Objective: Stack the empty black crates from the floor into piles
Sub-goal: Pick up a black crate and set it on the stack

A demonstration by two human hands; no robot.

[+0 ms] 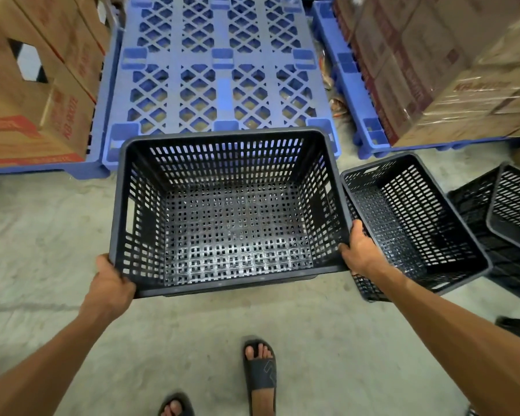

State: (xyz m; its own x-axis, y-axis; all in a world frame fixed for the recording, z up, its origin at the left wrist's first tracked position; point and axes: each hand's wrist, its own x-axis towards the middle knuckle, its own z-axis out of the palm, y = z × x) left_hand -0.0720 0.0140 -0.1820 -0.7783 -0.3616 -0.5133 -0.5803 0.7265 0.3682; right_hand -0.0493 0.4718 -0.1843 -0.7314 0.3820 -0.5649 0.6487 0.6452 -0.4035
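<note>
A large empty black slotted crate (228,211) fills the middle of the head view, held level in front of me. My left hand (110,283) grips its near left corner, and my right hand (362,250) grips its near right rim. To the right, a second empty black crate (415,220) sits tilted on the concrete floor, touching the held crate's right side. Farther right, more black crates (511,223) lie nested or stacked at the frame edge.
An empty blue plastic pallet (219,70) lies straight ahead behind the held crate. Cardboard boxes (36,94) stand on a pallet at the left, and wrapped boxes (451,64) on a blue pallet at the right. My sandalled feet (258,373) stand on the concrete floor.
</note>
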